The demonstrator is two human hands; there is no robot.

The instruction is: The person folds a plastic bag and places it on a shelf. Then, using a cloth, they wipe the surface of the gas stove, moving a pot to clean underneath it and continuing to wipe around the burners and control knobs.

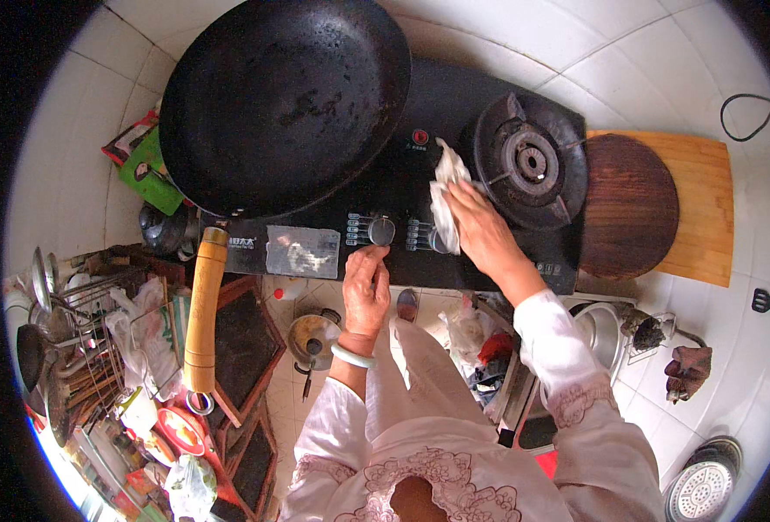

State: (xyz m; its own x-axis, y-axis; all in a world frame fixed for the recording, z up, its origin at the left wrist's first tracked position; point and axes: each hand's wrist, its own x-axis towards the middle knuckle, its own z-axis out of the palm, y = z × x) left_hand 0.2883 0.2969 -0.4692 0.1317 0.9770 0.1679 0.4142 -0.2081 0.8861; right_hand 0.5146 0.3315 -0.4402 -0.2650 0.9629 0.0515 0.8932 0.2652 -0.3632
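A black glass gas cooktop lies before me. My right hand holds a crumpled white cloth against it, just left of the right burner. The cloth partly covers the right control knob. My left hand, with a pale bangle at the wrist, has its fingers bent at the cooktop's front edge. Its fingertips meet the lower rim of the left control knob; whether they grip it is unclear. A large black wok with a wooden handle hides the left burner.
Right of the cooktop, a round dark wooden board overlaps a lighter board. The wok handle juts past the front edge. At left stands a wire rack with utensils. A lidded pot sits on the floor.
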